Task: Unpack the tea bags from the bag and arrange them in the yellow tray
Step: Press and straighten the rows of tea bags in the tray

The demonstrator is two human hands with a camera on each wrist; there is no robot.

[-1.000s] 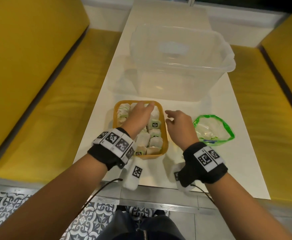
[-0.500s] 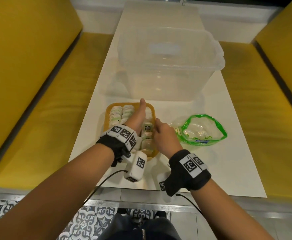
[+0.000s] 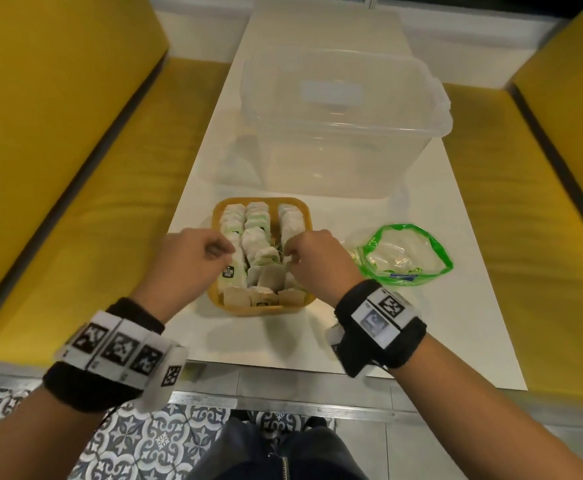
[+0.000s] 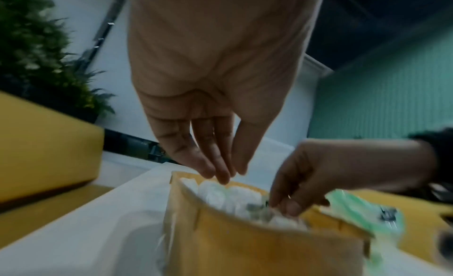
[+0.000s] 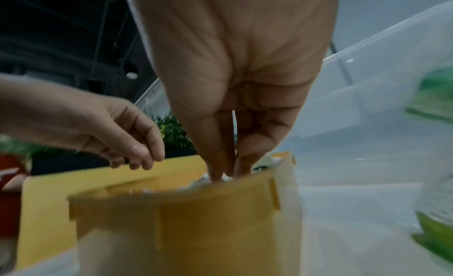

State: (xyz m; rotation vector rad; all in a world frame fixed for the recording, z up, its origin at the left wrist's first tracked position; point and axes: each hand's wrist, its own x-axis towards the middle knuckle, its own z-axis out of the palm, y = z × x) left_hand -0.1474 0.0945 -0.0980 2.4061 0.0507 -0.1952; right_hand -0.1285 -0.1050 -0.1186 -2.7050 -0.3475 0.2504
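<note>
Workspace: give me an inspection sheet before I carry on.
Surface: white table, long and narrow.
Job's things: yellow tray packed with rows of tea bags; green-rimmed bag lies open to its right, some contents inside.
Clutter: clear bin behind the tray.
Hands: left hand loosely curled over the tray's left edge, holding nothing; right hand fingertips down among the tea bags.
Cables: nothing seen.
Surroundings: yellow benches either side; patterned floor tiles.

One yellow tray (image 3: pixel 261 308) sits near the front edge of the surface (image 3: pixel 439 306), its tea bags (image 3: pixel 256 237) packed in three rows, too many and too overlapped to count. One green-rimmed bag (image 3: pixel 406 251) lies beside it, one clear plastic tub (image 3: pixel 345 133) behind. Two hands are in view.
</note>
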